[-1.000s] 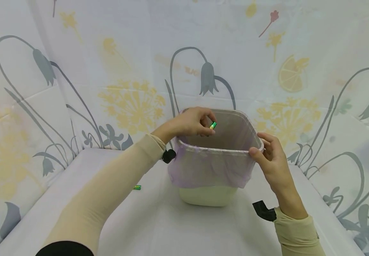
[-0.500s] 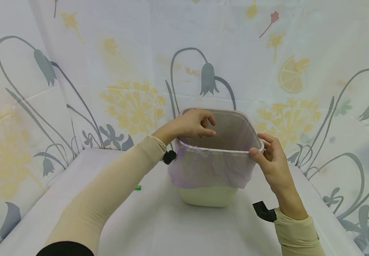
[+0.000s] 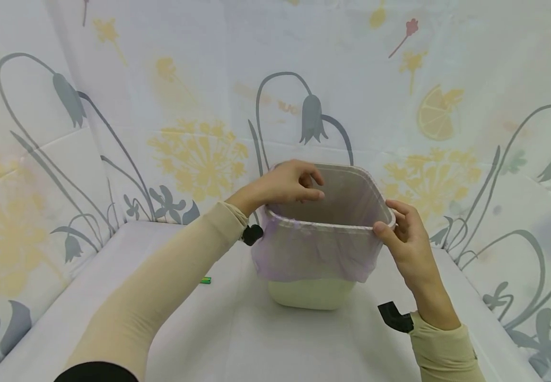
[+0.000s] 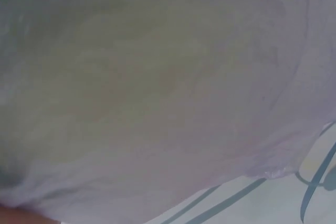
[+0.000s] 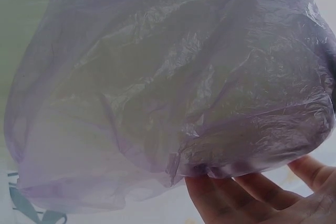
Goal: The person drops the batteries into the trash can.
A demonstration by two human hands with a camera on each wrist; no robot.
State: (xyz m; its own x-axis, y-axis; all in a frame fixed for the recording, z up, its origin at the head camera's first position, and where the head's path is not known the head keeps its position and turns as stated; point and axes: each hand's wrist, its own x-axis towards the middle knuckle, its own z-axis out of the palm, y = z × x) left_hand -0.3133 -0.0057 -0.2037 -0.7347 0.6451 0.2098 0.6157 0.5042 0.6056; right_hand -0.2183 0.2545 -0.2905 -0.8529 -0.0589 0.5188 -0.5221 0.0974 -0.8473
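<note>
Battery [image 3: 205, 279]: green, lying on the table [image 3: 237, 339] — well left of the bin.
Left hand [image 3: 285, 183]: over the bin's [image 3: 311, 292] left rim, fingers loosely curled, empty — nearer the battery.
Right hand [image 3: 406, 233]: pinching the liner [image 3: 313, 252] at the right rim.

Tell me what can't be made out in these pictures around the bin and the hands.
- Bin bottom: head view, hidden by its near wall and purple liner.
- Left hand: left wrist view, blurred liner fills it.
- Small green thing on the table: head view, too small to identify.
- Right hand fingertips: behind the rim.
</note>
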